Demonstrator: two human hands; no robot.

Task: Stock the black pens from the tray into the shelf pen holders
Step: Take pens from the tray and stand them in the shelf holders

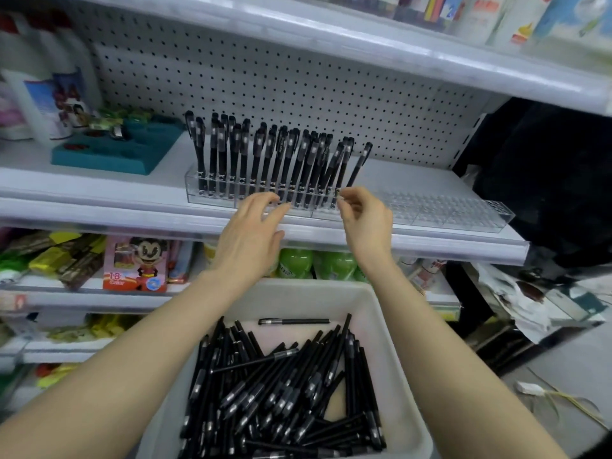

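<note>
A white tray (381, 313) in front of me holds a heap of several black pens (281, 392). On the middle shelf stands a clear pen holder (218, 190) with several black pens upright in its left half; its right half (463, 213) has bare holes. My right hand (366, 220) is at the holder's front, with curled fingertips pinching the lower end of the rightmost, leaning black pen (361, 162). My left hand (251, 230) reaches toward the holder's front with relaxed, spread fingers and holds nothing.
A teal tray (116, 154) with small items sits left of the holder, with bottles behind it. A white pegboard (298, 87) backs the shelf, and another shelf runs above. Lower shelves carry toy boxes (135, 263) and green packs (318, 263). To the right are dark clutter and floor.
</note>
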